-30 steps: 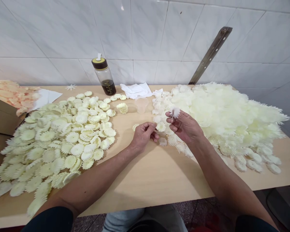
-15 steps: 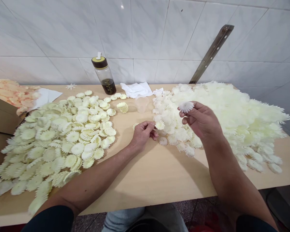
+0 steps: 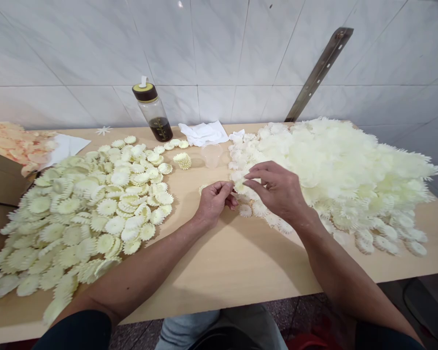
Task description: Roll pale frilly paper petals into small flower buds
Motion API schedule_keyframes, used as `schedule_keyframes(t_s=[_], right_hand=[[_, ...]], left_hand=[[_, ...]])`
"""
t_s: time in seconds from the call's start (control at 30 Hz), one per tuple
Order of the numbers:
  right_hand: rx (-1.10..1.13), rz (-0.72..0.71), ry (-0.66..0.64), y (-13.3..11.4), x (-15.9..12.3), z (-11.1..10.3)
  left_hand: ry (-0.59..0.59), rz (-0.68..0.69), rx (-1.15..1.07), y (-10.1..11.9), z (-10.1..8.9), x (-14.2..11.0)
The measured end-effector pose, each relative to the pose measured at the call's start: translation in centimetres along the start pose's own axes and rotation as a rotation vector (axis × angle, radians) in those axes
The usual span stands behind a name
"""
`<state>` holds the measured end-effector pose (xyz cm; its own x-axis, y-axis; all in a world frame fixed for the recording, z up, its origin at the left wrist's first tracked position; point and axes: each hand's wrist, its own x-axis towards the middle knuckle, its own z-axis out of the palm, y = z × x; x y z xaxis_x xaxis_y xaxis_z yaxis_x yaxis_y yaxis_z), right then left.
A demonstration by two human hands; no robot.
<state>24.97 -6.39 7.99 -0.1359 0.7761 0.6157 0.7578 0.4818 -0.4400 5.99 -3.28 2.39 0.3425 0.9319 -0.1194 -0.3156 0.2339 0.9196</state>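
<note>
Near the middle of the table, my left hand (image 3: 215, 200) pinches a pale yellow flower-shaped petal disc (image 3: 240, 185) between thumb and fingers. My right hand (image 3: 277, 192) has its thumb and fingertips closed together at that disc's right edge. The white petal piece it carried is now mostly hidden among the fingertips and the disc. Just beyond the right hand spreads a large heap of loose, white to pale yellow petal discs (image 3: 324, 165). On the left lies a pile of cupped, layered pale yellow flower discs (image 3: 109, 206).
A bottle of dark liquid (image 3: 156, 114) stands by the tiled wall, near a crumpled white tissue (image 3: 203, 133). A clear plastic cup (image 3: 211, 155) and a small flower stack (image 3: 183, 161) are behind my left hand. Peach petals (image 3: 20, 143) and a cardboard box (image 3: 3, 180) sit far left.
My right hand has moved left and slightly down with the white petal piece, bringing it to the disc in my left hand. The left hand has stayed nearly still.
</note>
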Motion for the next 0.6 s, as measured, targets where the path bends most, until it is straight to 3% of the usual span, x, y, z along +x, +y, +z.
schedule_keyframes(t_s=[0.23, 0.6], right_hand=[[0.02, -0.031, -0.017, 1.0, -0.9, 3.0], [0.088, 0.012, 0.008, 0.5, -0.8, 3.3]], left_hand=[[-0.02, -0.067, -0.087, 0.3, -0.1, 0.2], [-0.016, -0.015, -0.075, 0.5, -0.2, 0.2]])
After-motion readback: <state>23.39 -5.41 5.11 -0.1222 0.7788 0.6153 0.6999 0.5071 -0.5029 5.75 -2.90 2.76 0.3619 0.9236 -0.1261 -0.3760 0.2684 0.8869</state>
